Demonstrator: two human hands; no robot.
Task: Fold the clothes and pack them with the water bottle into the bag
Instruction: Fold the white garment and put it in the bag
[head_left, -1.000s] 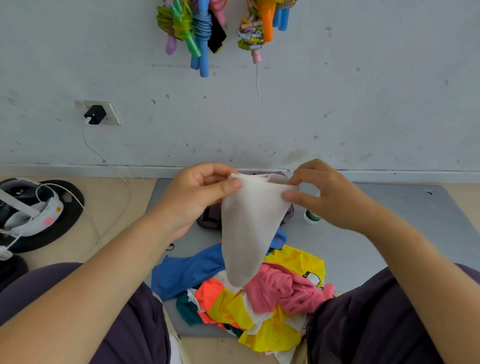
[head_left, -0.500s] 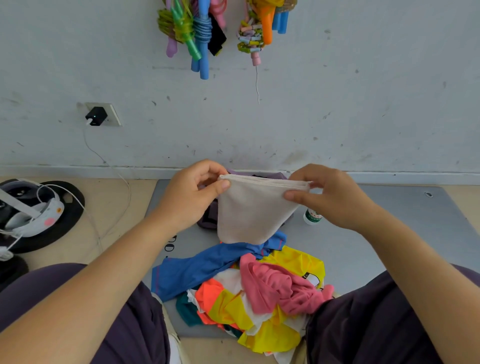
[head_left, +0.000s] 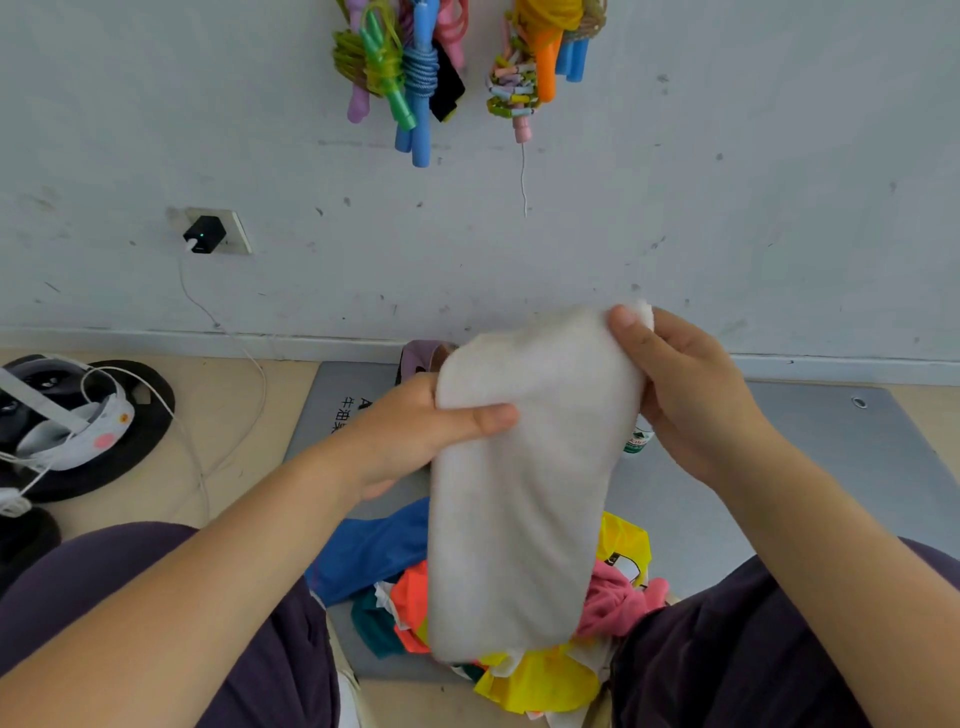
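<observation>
L hand thumb across the front of white soft folded cloth, pinching its left edge; R hand grips top right corner. Cloth held up above multicolour clothes pile on grey mat.

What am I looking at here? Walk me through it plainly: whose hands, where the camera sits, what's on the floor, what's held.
No machine here: a person sits on the floor, and one camera worn on their head looks down at their hands. The left hand and right hand both grip a white cloth, held up in the air. Below it, on a grey mat, lies a pile of coloured clothes. A small bottle peeks out behind the cloth. Skipping ropes hang on the wall.
</observation>
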